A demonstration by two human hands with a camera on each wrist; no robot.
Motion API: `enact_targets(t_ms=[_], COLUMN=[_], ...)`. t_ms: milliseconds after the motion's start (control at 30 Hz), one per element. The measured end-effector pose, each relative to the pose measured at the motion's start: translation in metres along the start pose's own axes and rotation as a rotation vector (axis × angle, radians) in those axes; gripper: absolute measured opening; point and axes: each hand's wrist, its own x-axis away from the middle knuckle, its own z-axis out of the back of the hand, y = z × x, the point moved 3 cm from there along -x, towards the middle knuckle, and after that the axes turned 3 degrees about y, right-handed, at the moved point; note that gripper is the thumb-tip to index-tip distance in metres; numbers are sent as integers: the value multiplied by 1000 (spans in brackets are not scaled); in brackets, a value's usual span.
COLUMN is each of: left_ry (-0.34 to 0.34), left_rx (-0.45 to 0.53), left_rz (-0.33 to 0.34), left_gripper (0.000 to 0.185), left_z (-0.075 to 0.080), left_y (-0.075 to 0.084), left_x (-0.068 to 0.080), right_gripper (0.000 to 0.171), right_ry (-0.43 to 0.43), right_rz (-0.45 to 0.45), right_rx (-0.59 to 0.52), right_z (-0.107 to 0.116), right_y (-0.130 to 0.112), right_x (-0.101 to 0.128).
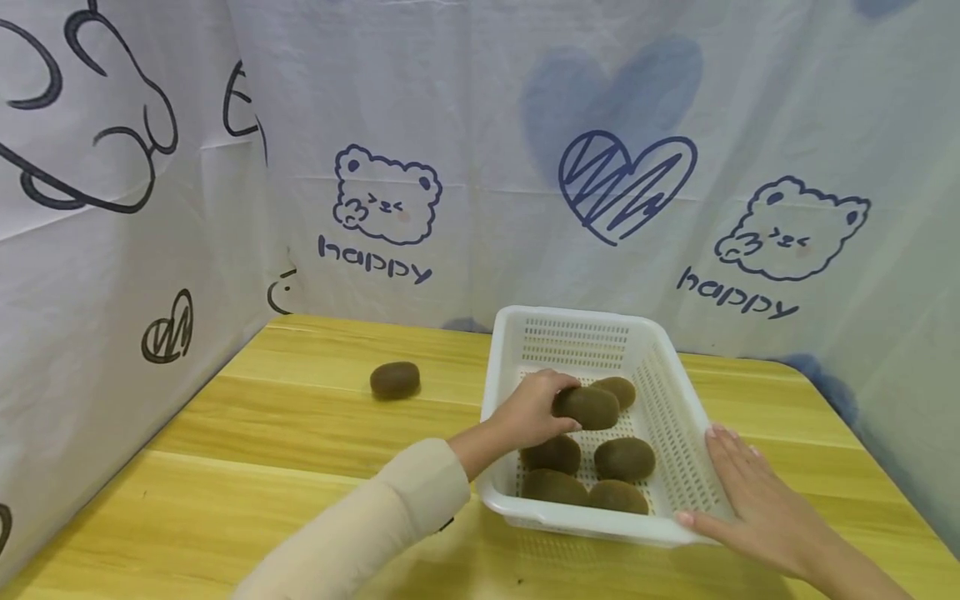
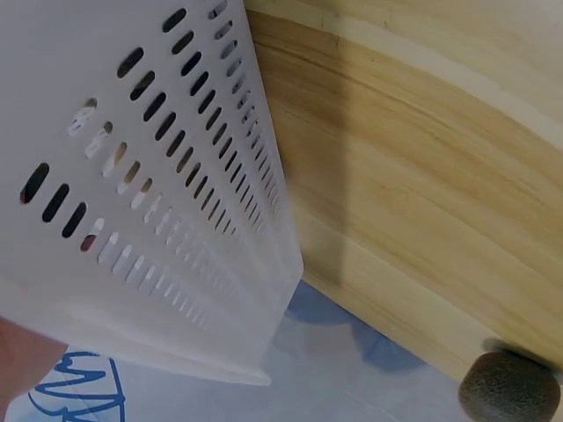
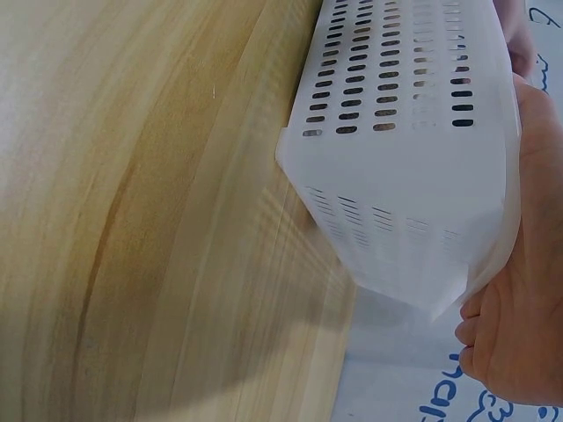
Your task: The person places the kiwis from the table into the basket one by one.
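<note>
My left hand [image 1: 536, 408] reaches over the left rim of a white slotted plastic basket [image 1: 570, 525] and grips a brown kiwi [image 1: 588, 408] between thumb and fingers. Just behind it lies another kiwi [image 1: 617, 392]. Several more, among them one kiwi [image 1: 625, 460] on the right, sit in the near half of the basket. With fingers fairly straight, my right hand [image 1: 765, 500] rests on the basket's right rim, its thumb at the near right corner. The right wrist view shows that hand [image 3: 528, 316] against the rim. The left wrist view catches the basket's outer wall [image 2: 106, 264].
A single kiwi [image 1: 395, 380] lies on the wood-grain table [image 1: 300, 467], left of the basket. Behind and at the left, a white cloth [image 1: 480, 167] printed with hearts and bears hangs along the table's edges.
</note>
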Motion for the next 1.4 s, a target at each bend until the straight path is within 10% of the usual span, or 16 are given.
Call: enact_targets(t_ms=[767, 1400], left_ry=[-212, 61], left_rx=[-152, -36], left_rz=[202, 27], left_gripper=[43, 40], left_z=[-34, 3], left_y=[0, -13], left_x=[-12, 3], right_gripper=[98, 97], right_ry=[-10, 4], right_rz=[-15, -7], right_rx=[-24, -21], right_z=[1, -1], right_y=[-1, 0], right_x=[0, 1])
